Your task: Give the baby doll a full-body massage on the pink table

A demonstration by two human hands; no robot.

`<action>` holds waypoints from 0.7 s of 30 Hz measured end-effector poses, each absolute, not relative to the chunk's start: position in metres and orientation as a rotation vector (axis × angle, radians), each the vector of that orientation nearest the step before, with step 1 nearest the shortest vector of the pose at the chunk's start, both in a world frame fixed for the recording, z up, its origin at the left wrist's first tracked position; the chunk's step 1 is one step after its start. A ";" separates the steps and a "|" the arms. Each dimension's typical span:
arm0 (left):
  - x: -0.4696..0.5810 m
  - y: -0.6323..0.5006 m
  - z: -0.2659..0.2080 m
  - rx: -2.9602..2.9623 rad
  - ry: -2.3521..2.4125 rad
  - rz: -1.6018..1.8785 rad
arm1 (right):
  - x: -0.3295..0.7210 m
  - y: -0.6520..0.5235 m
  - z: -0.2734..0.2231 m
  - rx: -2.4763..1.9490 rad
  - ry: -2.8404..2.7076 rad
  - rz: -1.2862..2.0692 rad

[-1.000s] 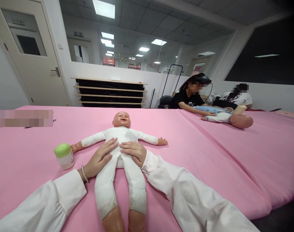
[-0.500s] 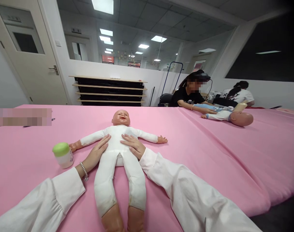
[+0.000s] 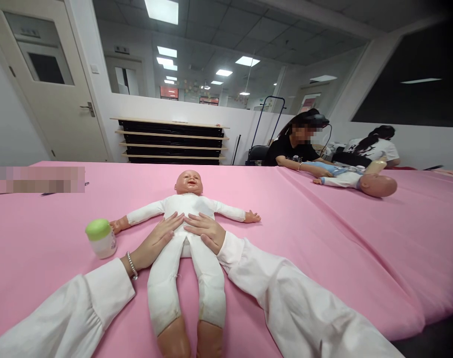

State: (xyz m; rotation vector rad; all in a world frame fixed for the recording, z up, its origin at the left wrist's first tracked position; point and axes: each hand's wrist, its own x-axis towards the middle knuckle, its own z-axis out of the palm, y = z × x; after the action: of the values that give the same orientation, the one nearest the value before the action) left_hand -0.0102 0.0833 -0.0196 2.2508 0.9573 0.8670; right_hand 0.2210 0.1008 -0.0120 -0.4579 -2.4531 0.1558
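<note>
A baby doll [image 3: 189, 203] with a white cloth body lies on its back, head away from me and arms spread. My left hand [image 3: 159, 239] rests flat on the left side of its belly, fingers stretched out. On the other side of the belly lies my right hand [image 3: 207, 230], also flat with its fingers extended. The fingertips of both hands come close together at the middle of the torso. Beside the doll's hand on the left stands a white jar with a green lid [image 3: 101, 238].
Pink cloth [image 3: 304, 258] covers the table. Across it at the right, a person in black [image 3: 291, 149] handles another doll [image 3: 377, 185] in white and blue. Another person in white [image 3: 375, 146] sits behind. A blurred-out patch [image 3: 42, 180] lies at the far left.
My left hand has slid inward over the doll's belly, toward my right hand. My right hand has shifted slightly down the torso. The whole view has moved a little.
</note>
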 end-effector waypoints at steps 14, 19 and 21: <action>-0.007 0.089 -0.020 1.893 1.232 0.999 | 0.222 0.121 -0.025 -0.866 -1.976 0.583; -0.007 0.086 -0.019 1.786 1.193 1.153 | 0.223 0.120 -0.024 -0.840 -1.819 0.524; -0.008 0.084 -0.018 1.820 1.136 1.186 | 0.224 0.114 -0.021 -0.758 -1.982 0.415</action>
State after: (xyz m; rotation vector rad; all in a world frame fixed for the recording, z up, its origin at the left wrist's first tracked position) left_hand -0.0084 0.0835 -0.0179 1.8196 1.1362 1.1856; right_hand 0.2240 0.1145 -0.0210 -0.7576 -1.9825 0.4150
